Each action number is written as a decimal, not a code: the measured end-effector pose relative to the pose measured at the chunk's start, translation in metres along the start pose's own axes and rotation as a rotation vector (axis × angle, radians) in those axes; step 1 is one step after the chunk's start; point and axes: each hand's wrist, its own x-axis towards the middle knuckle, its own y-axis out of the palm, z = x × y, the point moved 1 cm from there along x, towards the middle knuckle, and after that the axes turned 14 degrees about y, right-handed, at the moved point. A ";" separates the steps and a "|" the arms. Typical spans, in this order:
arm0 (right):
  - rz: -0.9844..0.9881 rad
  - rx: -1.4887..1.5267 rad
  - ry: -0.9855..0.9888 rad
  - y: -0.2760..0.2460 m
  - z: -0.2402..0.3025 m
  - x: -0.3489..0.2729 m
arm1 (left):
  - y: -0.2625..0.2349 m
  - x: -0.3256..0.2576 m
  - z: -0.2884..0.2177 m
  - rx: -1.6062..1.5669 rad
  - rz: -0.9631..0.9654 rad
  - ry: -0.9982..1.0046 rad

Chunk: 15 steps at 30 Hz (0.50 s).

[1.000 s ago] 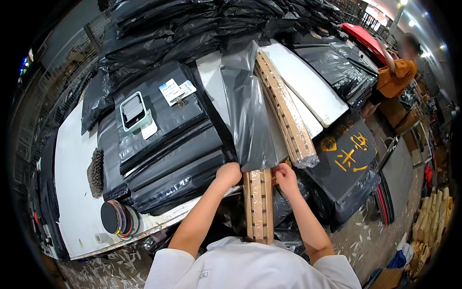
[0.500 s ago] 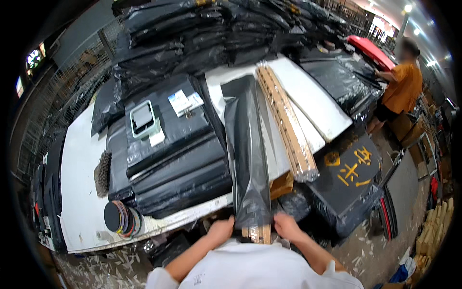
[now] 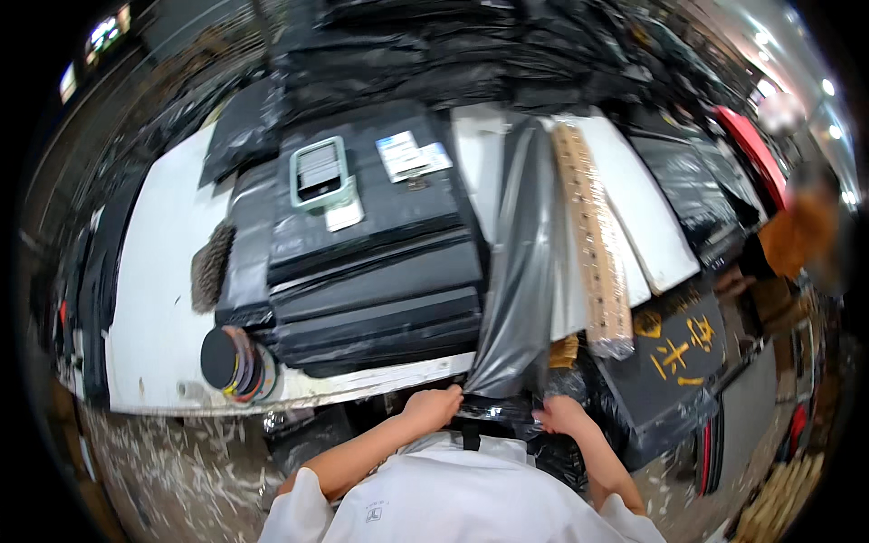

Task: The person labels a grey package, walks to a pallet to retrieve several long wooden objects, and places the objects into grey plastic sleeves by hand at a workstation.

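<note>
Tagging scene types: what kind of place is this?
Likely a packing or workshop area: a white worktable stacked with black-bagged flat packages, a long black plastic bag held by both hands, wood shavings on the floor.

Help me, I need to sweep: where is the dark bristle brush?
In the head view, the dark bristle brush lies on the white table's left part, beside the black wrapped packages.

Long grey plastic bag [image 3: 520, 271] stretched down the bench's [image 3: 163, 308] near edge. Stacked black flat packages [image 3: 380, 281] alongside, bearing two white-and-blue labels [image 3: 412, 156]. Black package with yellow characters [image 3: 674, 348] lower right.
</note>
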 end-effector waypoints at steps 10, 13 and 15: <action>-0.488 0.356 -0.591 -0.093 0.228 -0.005 | -0.187 -0.124 0.091 -0.022 -0.591 -0.247; -0.604 0.480 -0.608 -0.096 0.293 0.040 | -0.224 -0.177 0.130 0.284 -0.709 -0.414; -0.760 0.355 -0.516 -0.083 0.314 0.064 | -0.227 -0.214 0.145 0.392 -0.567 -0.712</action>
